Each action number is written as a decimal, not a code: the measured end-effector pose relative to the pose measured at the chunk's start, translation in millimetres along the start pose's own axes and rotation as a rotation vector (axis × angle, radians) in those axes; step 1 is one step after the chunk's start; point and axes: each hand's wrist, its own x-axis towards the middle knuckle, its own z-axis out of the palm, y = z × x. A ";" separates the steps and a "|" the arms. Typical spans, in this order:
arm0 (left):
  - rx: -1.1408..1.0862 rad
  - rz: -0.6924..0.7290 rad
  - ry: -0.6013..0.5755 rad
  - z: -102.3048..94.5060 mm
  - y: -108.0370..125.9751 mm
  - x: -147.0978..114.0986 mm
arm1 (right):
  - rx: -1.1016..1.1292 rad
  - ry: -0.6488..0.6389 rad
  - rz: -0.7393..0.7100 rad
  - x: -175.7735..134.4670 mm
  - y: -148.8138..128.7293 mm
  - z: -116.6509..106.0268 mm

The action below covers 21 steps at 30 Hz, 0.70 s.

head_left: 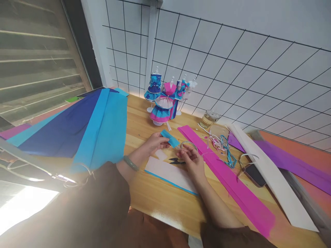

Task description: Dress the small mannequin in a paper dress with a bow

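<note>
My left hand [156, 142] pinches a small turquoise-blue piece of crepe paper [170, 138] between thumb and fingers, held above the table. Close by on the right, my right hand [192, 159] has its thumb and fingertips pressed together; a thin pale bit may be between them, too small to make out. Behind those fingers lies a clear tape roll [192, 144], partly covered. Black thread snips [177, 161] rest under and between my hands. Nearer me is a white sheet [169, 173] with a blue edge showing beneath. A small white scrap [160, 154] lies beside my left wrist.
Small dress forms in paper dresses [160, 112] stand at the back. Right of my hands are a long pink paper strip [227, 175], a glass [209, 119], tangled blue ribbon scraps [229, 155], a phone [254, 175] and a white strip [274, 182]. Blue sheets [111, 124] lie left.
</note>
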 end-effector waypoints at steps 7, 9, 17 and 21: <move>0.232 0.093 -0.088 6.3 -11.9 -0.5 | -0.039 -0.021 -0.056 -1.8 -0.9 5.3; 0.245 0.101 -0.101 5.9 -10.5 0.1 | -0.049 -0.025 -0.069 -1.1 0.9 4.8; 0.027 0.207 0.230 -21.9 14.8 11.9 | -0.672 -0.345 -0.503 -1.7 5.8 6.9; 0.010 0.203 0.290 -26.4 14.6 15.4 | -0.946 -0.488 -0.630 -5.1 5.9 17.3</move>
